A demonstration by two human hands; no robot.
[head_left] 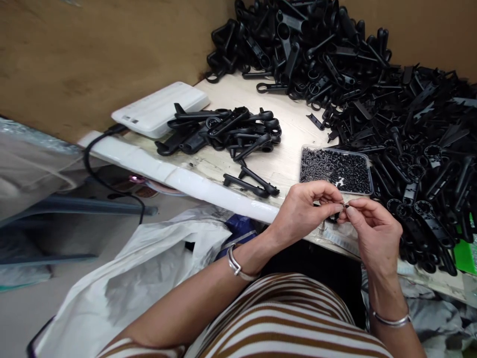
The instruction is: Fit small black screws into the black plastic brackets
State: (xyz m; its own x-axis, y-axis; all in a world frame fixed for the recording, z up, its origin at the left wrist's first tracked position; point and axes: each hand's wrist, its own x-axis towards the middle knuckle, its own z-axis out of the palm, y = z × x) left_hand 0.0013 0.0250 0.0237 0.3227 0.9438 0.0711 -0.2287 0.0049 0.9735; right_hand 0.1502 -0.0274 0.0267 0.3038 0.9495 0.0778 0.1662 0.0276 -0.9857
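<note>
My left hand [303, 209] and my right hand [376, 228] meet at the table's front edge, fingertips pinched close together. Between them is a tiny dark piece [346, 205], too small to name for certain. Just behind my fingers lies a clear shallow box [335, 170] filled with many small black and grey pieces. Two black plastic arm-shaped parts [257, 183] rest on the table to the left of my left hand. What else my curled fingers may hold is hidden.
A heap of black plastic parts [298, 54] covers the back and right. A smaller pile [231, 129] lies at left beside a white box-shaped device [160, 109] with a black cable [87, 156]. Something bright green [464, 256] shows at far right. A white bag [149, 268] hangs below the edge.
</note>
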